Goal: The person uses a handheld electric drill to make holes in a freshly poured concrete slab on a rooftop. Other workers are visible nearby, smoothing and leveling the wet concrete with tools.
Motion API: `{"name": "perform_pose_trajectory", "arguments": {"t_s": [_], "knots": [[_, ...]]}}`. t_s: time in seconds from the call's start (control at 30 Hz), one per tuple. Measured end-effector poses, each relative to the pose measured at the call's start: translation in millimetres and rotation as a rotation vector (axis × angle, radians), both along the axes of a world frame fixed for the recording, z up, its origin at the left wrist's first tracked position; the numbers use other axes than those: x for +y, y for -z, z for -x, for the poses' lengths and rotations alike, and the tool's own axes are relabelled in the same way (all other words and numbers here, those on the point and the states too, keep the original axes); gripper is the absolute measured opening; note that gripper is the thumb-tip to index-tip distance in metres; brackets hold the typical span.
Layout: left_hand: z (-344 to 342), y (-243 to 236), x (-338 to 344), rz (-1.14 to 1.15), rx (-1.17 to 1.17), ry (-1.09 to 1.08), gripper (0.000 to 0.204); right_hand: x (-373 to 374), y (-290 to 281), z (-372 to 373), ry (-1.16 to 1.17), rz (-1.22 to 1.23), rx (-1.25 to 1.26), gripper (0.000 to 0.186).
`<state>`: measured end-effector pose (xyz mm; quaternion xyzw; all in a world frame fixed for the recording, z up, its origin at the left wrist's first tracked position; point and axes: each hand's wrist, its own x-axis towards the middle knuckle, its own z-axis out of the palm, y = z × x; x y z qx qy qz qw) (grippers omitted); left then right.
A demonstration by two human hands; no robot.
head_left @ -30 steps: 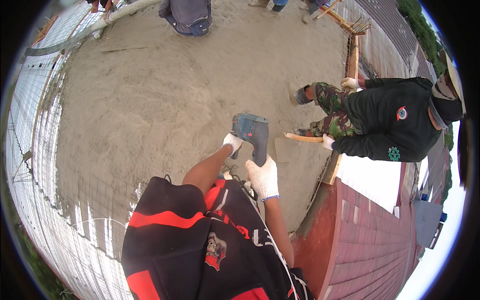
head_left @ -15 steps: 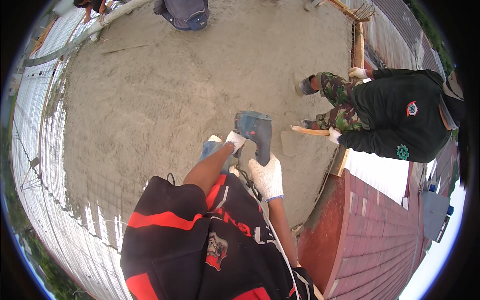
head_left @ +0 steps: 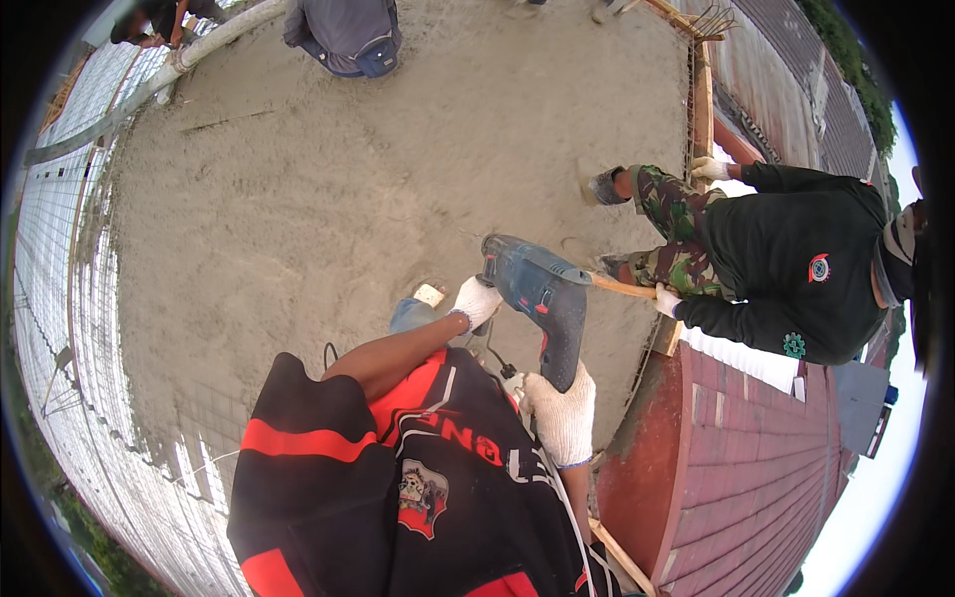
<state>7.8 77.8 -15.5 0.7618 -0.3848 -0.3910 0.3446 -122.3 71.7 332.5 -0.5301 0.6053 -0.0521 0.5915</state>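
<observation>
A blue power drill (head_left: 542, 284) with red details is held in front of my body, its nose tilted up and to the left. My right hand (head_left: 564, 413), in a white knit glove, is wrapped around the bottom of its dark rear grip. My left hand (head_left: 478, 301), gloved too, is closed near the drill's front end; what exactly its fingers hold there is partly hidden. A cable (head_left: 497, 358) hangs by the grip. Below the drill spreads wet grey concrete (head_left: 298, 219).
At the right a co-worker (head_left: 786, 249) in camouflage trousers holds a wooden handle (head_left: 625, 286), its far end hidden behind the drill. Another person (head_left: 348, 30) is at the top. Wooden formwork (head_left: 702, 99) and a red tiled roof (head_left: 746, 458) border the right; wire mesh (head_left: 60, 259) the left.
The drill has moved right and turned, showing more of its side. My right hand has come lower and to the right with the grip; my left hand stays near the front end.
</observation>
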Motion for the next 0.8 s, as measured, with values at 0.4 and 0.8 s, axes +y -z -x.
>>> {"name": "perform_pose_trajectory", "arguments": {"t_s": [0.4, 0.8], "knots": [[-35.5, -61.4, -39.1, -0.135, 0.342, -0.178, 0.054, -18.0, -22.2, -40.3, 0.116, 0.127, 0.014, 0.015], [-72.5, -16.7, -77.7, 0.049, 0.266, -0.142, 0.027, -29.8, 14.7, -81.0, 0.071, 0.251, -0.032, 0.018]]}}
